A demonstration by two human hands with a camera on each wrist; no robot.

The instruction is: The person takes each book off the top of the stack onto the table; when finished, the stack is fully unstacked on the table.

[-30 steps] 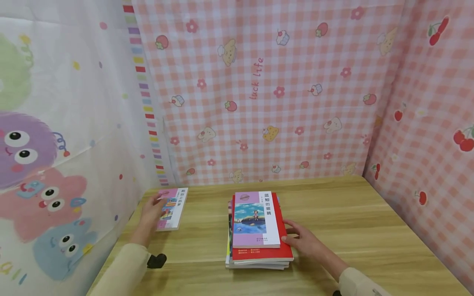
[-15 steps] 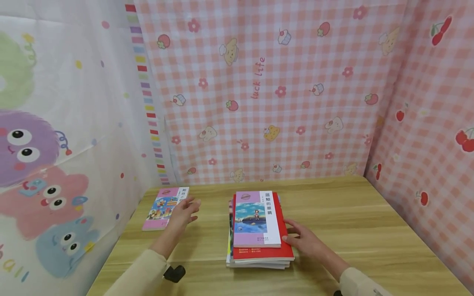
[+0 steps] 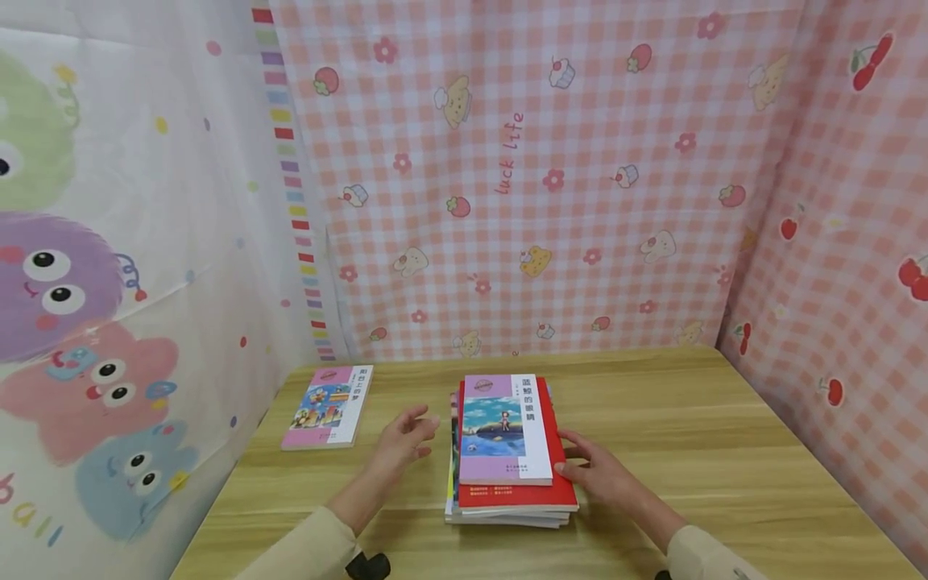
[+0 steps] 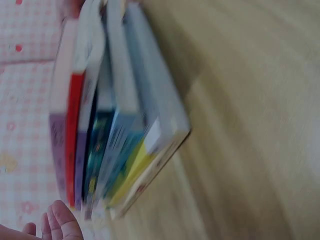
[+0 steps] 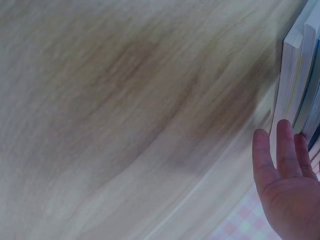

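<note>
A stack of several books lies in the middle of the table in the head view. Its top book has a pink-and-white cover with a seaside picture, above a larger red book. My right hand rests against the stack's right side, its fingers extended along the page edges. My left hand hovers left of the stack, holding nothing, fingers relaxed. In the left wrist view, the left fingers show near the spines, apart from them. A similar pink-and-white book lies alone at the table's left.
The wooden table meets a pink checked cloth at the back and right. A white cloth with cartoon figures hangs along the left edge.
My left hand has come off the lone book at the left and moved right, close to the stack. My right hand has stayed at the stack's right side.
</note>
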